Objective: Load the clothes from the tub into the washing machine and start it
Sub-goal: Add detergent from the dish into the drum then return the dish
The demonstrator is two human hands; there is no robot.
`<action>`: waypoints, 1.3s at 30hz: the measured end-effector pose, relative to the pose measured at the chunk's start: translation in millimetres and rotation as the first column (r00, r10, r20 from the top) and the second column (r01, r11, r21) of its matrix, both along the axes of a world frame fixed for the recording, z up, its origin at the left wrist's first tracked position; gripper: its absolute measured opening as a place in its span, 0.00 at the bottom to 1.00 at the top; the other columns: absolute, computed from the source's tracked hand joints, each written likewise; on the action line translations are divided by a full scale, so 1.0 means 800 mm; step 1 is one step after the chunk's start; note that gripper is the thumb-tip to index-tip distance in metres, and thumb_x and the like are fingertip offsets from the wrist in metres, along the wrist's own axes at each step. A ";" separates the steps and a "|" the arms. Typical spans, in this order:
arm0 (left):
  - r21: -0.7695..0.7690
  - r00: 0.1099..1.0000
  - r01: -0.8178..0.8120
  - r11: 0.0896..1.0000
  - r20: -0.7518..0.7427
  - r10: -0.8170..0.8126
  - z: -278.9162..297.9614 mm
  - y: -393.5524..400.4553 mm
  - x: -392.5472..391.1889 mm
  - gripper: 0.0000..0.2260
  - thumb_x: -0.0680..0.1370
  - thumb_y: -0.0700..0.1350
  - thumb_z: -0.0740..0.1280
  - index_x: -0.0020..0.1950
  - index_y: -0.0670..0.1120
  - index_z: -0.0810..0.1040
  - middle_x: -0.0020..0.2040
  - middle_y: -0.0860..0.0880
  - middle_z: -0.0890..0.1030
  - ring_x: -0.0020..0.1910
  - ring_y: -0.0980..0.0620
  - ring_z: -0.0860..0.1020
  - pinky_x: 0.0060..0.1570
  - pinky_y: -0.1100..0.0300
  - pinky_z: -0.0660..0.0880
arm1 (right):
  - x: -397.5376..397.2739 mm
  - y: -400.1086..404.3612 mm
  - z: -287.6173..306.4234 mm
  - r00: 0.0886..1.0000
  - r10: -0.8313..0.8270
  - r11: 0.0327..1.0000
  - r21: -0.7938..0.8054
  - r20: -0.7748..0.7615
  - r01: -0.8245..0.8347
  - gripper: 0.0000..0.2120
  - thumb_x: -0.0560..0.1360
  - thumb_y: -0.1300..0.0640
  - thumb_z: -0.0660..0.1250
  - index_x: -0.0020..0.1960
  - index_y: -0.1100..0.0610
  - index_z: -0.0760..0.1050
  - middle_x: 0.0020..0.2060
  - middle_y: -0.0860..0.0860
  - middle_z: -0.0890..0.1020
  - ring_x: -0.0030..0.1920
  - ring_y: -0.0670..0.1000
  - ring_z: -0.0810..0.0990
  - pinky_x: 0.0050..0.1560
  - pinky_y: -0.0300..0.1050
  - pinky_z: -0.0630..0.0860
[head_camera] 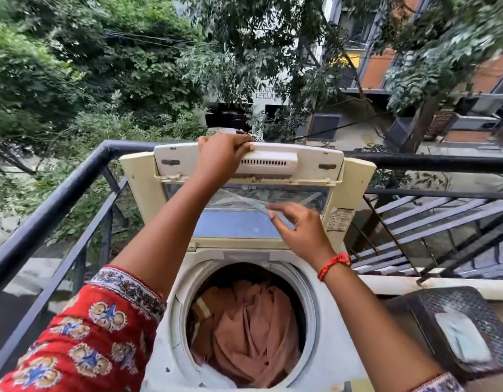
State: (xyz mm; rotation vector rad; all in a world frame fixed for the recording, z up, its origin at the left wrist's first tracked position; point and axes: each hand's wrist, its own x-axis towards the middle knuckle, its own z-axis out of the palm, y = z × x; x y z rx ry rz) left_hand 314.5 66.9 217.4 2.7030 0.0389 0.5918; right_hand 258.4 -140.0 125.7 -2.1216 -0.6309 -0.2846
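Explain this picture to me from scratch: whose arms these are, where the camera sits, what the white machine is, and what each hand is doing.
There is one picture, taken by a camera worn on a person's head, so it looks forward and down along their own arms. No robot is involved. The white box is a top-loading washing machine standing on a balcony beside a black railing, with trees and buildings beyond. Its folding lid is raised. The left hand grips the lid's top edge. The right hand, with a red thread on its wrist, is open, its fingers at the lid's clear window, gripping nothing. Inside the round drum lie peach-coloured clothes. At the lower right stands a dark woven thing; what it is I cannot tell.
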 end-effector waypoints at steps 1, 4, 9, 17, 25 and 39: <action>0.003 0.999 0.011 1.000 0.031 -0.011 -0.004 0.000 -0.003 0.15 0.79 0.57 0.61 0.62 0.56 0.78 0.57 0.52 0.83 0.57 0.49 0.78 0.57 0.53 0.60 | -0.003 -0.001 -0.013 0.998 0.002 1.000 -0.029 -0.061 -0.004 0.09 0.76 0.55 0.69 0.55 0.54 0.82 0.50 0.49 0.84 0.49 0.37 0.76 0.53 0.27 0.71; 0.022 0.995 0.034 0.999 0.089 -0.036 -0.009 0.000 -0.012 0.15 0.80 0.56 0.60 0.62 0.55 0.78 0.60 0.54 0.81 0.59 0.49 0.77 0.58 0.53 0.59 | -0.011 -0.004 -0.047 0.980 0.018 0.986 -0.159 -0.197 -0.050 0.10 0.76 0.54 0.68 0.57 0.53 0.82 0.52 0.49 0.83 0.46 0.34 0.74 0.53 0.30 0.70; 0.091 0.983 0.084 0.992 0.153 -0.097 -0.020 -0.001 -0.025 0.19 0.79 0.58 0.58 0.67 0.54 0.74 0.67 0.54 0.76 0.66 0.51 0.72 0.61 0.54 0.58 | -0.019 -0.009 -0.101 0.936 -0.004 0.940 -0.321 -0.353 -0.117 0.12 0.76 0.52 0.67 0.57 0.55 0.81 0.56 0.51 0.83 0.57 0.48 0.79 0.56 0.30 0.67; -0.176 0.910 0.041 0.984 0.412 0.036 -0.101 -0.029 -0.104 0.15 0.78 0.53 0.65 0.63 0.51 0.77 0.65 0.52 0.76 0.66 0.49 0.68 0.62 0.51 0.63 | -0.027 -0.014 -0.177 0.786 -0.133 0.968 -0.250 -0.604 -0.028 0.07 0.74 0.53 0.69 0.50 0.53 0.83 0.45 0.46 0.85 0.47 0.43 0.81 0.47 0.34 0.73; -0.686 0.959 -0.264 0.678 -0.113 0.258 -0.214 -0.036 -0.147 0.21 0.77 0.59 0.61 0.62 0.46 0.71 0.60 0.48 0.70 0.63 0.49 0.65 0.66 0.50 0.63 | -0.015 0.020 -0.209 0.203 0.149 0.863 0.228 -0.968 0.451 0.05 0.80 0.56 0.63 0.54 0.56 0.74 0.51 0.56 0.80 0.51 0.54 0.80 0.56 0.48 0.74; -0.779 0.794 -0.607 -0.156 -0.603 -0.081 -0.286 -0.010 -0.163 0.20 0.81 0.59 0.53 0.52 0.46 0.77 0.44 0.51 0.80 0.38 0.56 0.76 0.36 0.61 0.68 | -0.013 0.018 -0.230 0.057 0.344 0.635 0.277 -0.937 0.721 0.07 0.81 0.60 0.59 0.50 0.59 0.76 0.43 0.56 0.82 0.45 0.53 0.80 0.46 0.43 0.78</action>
